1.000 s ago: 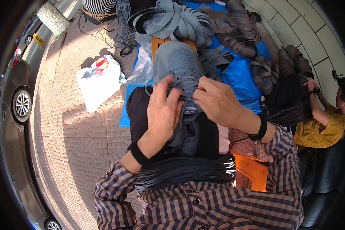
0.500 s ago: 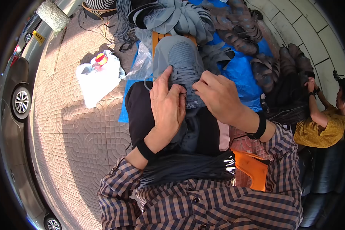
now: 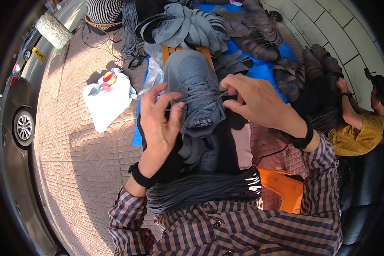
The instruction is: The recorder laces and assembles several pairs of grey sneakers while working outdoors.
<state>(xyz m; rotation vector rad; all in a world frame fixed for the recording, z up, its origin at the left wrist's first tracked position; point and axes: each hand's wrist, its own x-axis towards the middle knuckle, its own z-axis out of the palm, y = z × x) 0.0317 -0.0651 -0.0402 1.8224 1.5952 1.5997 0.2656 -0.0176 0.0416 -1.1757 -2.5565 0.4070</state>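
A grey mesh shoe upper (image 3: 196, 70) rests on my lap with its toe pointing away. Grey laces (image 3: 199, 94) cross its tongue, which carries a small dark label near me. At the upper's left side my left hand (image 3: 158, 123) is open, thumb and fingers spread beside the eyelets. My right hand (image 3: 262, 100) hovers at the right side, finger and thumb apart near the lacing edge. No lace shows clearly in either hand. Across my lap, close to my body, lies a thick bundle of dark laces (image 3: 200, 187).
Stacked grey uppers (image 3: 192, 27) lie beyond a wooden stool (image 3: 207, 53). Brown uppers (image 3: 260, 36) sit on blue sheeting (image 3: 260, 72). A white bag (image 3: 109, 102) is on the left paving, an orange stool (image 3: 281, 187) at lower right. Another person (image 3: 356, 132) works at the right.
Both hands have come off the middle of the laces and moved apart, left hand to the left, right hand to the right. The fingers have opened, and the label now shows fully.
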